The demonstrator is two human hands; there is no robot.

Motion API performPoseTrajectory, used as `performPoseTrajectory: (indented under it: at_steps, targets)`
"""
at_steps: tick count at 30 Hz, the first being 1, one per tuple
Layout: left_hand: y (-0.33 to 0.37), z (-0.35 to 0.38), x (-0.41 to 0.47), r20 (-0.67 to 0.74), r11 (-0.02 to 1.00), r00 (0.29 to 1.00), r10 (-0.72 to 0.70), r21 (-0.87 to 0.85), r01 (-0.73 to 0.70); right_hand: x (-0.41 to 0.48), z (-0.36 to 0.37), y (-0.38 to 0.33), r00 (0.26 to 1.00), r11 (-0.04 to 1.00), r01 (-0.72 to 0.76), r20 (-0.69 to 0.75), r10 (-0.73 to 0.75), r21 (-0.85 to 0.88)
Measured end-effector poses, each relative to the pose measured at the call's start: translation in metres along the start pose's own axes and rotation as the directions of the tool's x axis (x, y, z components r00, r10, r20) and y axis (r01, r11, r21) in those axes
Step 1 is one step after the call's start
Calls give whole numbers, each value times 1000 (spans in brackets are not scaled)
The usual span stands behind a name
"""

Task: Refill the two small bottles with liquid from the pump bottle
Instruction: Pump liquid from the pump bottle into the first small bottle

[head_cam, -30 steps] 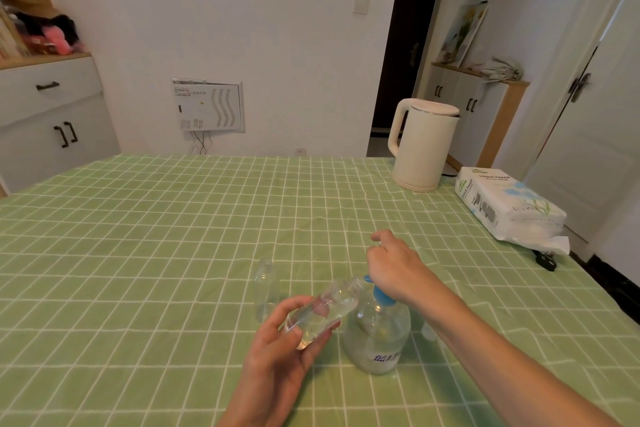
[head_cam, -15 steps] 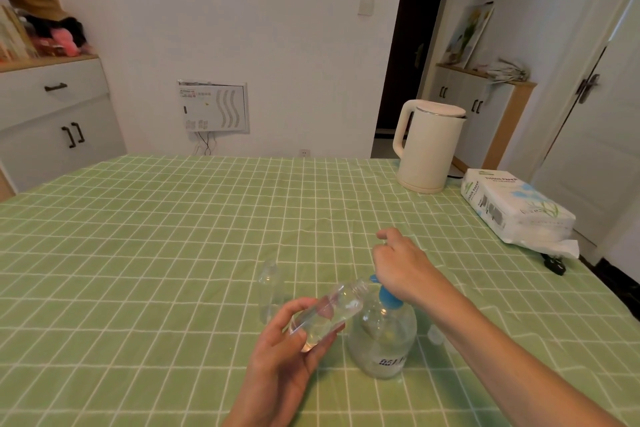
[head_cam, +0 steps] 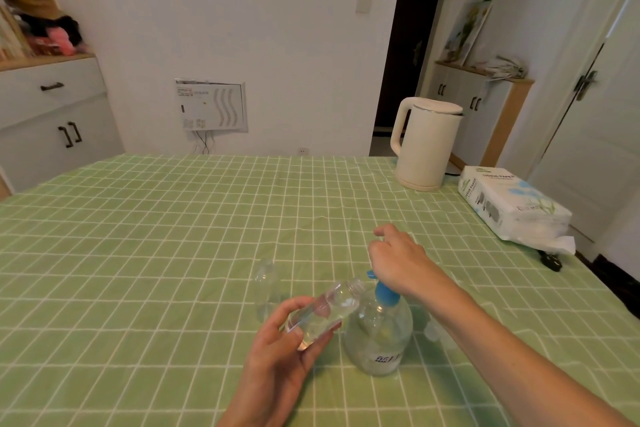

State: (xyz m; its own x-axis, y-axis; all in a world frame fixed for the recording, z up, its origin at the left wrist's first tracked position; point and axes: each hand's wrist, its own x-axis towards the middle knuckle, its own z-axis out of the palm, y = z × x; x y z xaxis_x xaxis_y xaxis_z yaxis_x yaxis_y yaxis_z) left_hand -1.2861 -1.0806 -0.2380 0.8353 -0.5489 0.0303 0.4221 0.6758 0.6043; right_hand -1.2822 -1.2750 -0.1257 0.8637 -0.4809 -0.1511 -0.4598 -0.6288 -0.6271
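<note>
A clear pump bottle (head_cam: 379,336) with a blue pump head stands on the green checked tablecloth (head_cam: 173,253) near the front. My right hand (head_cam: 398,260) rests on top of the pump head, palm down, fingers loosely bent. My left hand (head_cam: 284,354) grips a small clear bottle (head_cam: 329,312), tilted with its open neck up against the blue spout. A second small clear bottle (head_cam: 266,288) stands upright just left of them, untouched. A small clear cap (head_cam: 433,329) lies right of the pump bottle, partly behind my right forearm.
A cream electric kettle (head_cam: 426,146) stands at the table's far right. A pack of tissue paper (head_cam: 512,208) lies near the right edge, with a black plug (head_cam: 550,262) beside it. White cabinets stand beyond the table on both sides.
My right hand stays on the pump head and my left keeps the small bottle at the spout; only slight shifts of hands and camera show.
</note>
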Motion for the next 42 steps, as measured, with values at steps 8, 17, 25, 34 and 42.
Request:
performPoseTrajectory:
  at_steps: [8, 17, 25, 34, 42]
  targets:
    - [-1, 0, 0, 17, 1000, 1000, 1, 4, -1, -3, 8, 4, 1000, 1000, 4, 21, -4, 12]
    - [1, 1, -3, 13, 1000, 1000, -5, 14, 5, -3, -2, -1, 1000, 1000, 0, 12, 0, 6]
    - [2, 3, -1, 37, 1000, 999, 1, 26, -2, -4, 5, 1, 1000, 1000, 6, 19, -6, -27]
    - [2, 3, -2, 33, 999, 999, -18, 30, 17, -2, -1, -2, 1000, 999, -3, 13, 4, -40]
    - [2, 1, -1, 35, 1000, 999, -4, 10, 3, -4, 3, 1, 1000, 1000, 11, 21, -11, 5]
